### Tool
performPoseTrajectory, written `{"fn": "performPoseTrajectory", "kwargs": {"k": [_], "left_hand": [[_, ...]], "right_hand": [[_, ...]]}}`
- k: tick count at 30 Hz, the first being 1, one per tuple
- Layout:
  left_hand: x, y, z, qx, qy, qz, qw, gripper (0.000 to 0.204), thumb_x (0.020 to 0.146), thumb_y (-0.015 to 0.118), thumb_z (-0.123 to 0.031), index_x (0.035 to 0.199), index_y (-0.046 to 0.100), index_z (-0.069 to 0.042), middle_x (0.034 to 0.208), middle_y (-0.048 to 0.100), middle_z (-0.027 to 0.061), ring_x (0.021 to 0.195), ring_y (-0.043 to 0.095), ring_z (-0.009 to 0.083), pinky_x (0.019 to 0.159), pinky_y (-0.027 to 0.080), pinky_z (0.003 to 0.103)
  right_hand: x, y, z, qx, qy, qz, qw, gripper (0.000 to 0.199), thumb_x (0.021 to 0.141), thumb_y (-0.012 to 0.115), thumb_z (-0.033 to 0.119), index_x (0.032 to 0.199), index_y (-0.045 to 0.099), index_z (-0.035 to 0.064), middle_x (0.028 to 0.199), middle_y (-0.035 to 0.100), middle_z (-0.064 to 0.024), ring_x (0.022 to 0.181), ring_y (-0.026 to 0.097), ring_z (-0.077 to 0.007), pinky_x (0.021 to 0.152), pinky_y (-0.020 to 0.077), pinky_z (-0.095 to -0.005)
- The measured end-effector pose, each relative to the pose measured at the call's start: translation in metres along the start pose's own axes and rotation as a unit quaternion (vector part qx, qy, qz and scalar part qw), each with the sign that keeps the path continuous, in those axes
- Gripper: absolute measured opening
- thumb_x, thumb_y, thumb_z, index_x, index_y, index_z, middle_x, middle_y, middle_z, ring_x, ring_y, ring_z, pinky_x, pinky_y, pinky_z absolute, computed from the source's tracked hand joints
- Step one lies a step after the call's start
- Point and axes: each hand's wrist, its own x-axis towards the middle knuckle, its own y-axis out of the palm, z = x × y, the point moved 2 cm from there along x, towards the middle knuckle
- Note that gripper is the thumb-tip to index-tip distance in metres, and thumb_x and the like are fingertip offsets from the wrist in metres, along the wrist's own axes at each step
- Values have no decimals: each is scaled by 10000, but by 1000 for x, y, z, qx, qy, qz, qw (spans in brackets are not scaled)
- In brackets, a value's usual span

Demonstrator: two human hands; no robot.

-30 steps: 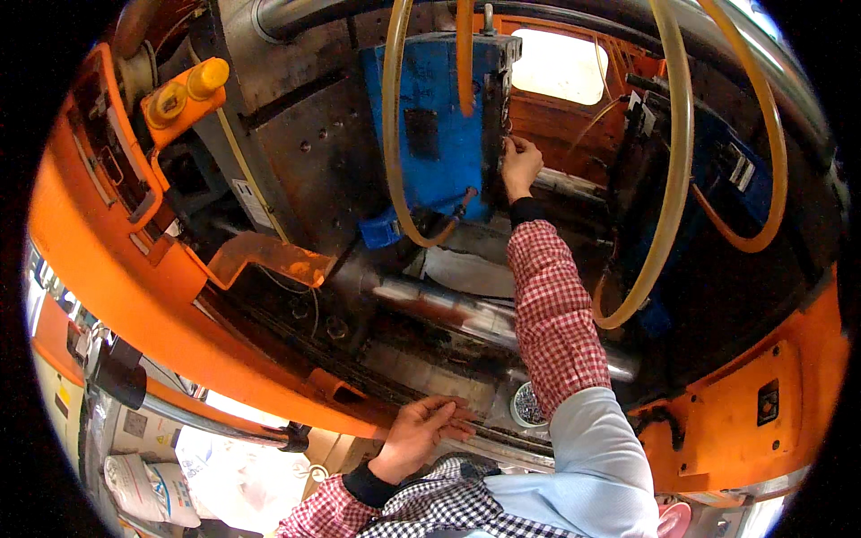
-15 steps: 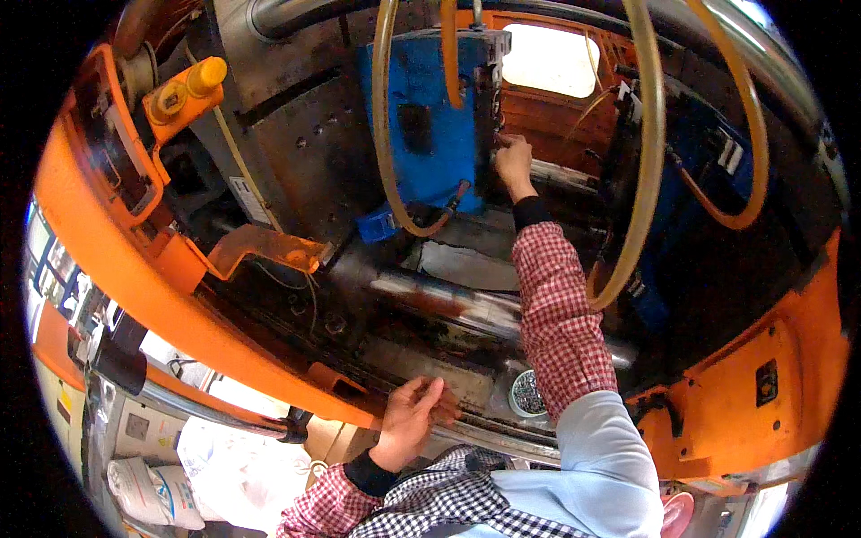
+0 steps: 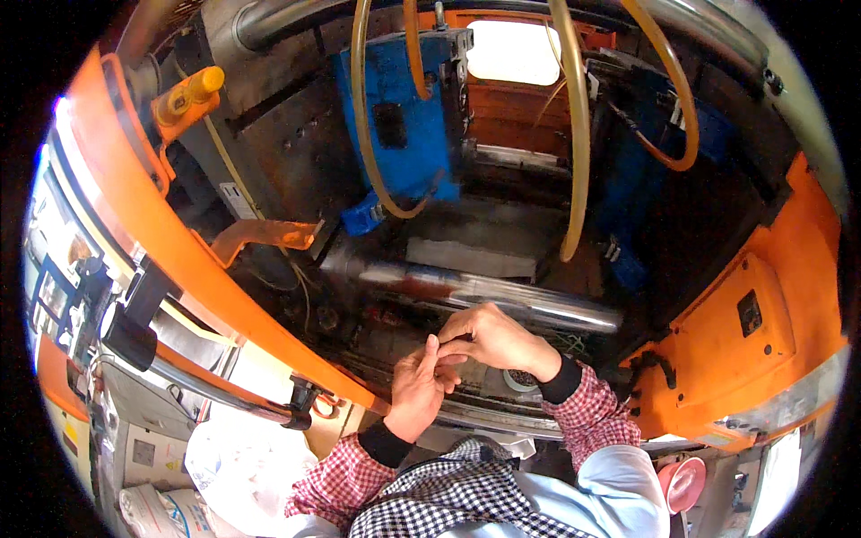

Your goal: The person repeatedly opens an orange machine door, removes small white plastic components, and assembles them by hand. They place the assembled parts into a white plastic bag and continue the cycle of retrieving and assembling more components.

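Observation:
My left hand and my right hand meet in front of the machine opening, their fingertips touching. The right fingers are pinched together over the left thumb and fingers, which are curled in. Whatever lies between them is too small or too covered to make out. Just below my right wrist, a small pale bowl of little metal pieces shows, partly hidden by that hand. Farther off stands a blue mould block with a dark edge, and neither hand touches it.
Hoses hang over the opening. A shiny steel bar crosses behind my hands. Orange machine guards flank both sides. A second blue block stands in shadow at right. A white bag lies lower left, a pink basin lower right.
My right hand has come back from the edge of the blue mould block to my left hand. The left hand, apart before, now touches it. The view has shifted slightly.

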Motion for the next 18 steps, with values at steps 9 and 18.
{"fn": "performPoseTrajectory", "kwargs": {"k": [9, 18], "left_hand": [[-14, -7, 3, 50, -40, -6, 998, 526, 930, 410, -476, 1074, 580, 0, 797, 628, 66, 618, 563, 137, 530, 419, 234], [-35, -5, 4, 98, -48, -46, 993, 467, 967, 373, -389, 983, 597, 20, 726, 624, 86, 588, 574, 160, 558, 457, 270]], "right_hand": [[101, -84, -118, -25, 41, -510, 859, 181, 832, 607, 124, 848, 665, -47, 693, 655, -105, 617, 596, -127, 590, 465, -273], [220, -164, -193, -61, 127, -656, 742, 219, 805, 629, 184, 893, 688, -7, 860, 667, -176, 809, 638, -313, 762, 475, -370]]}}
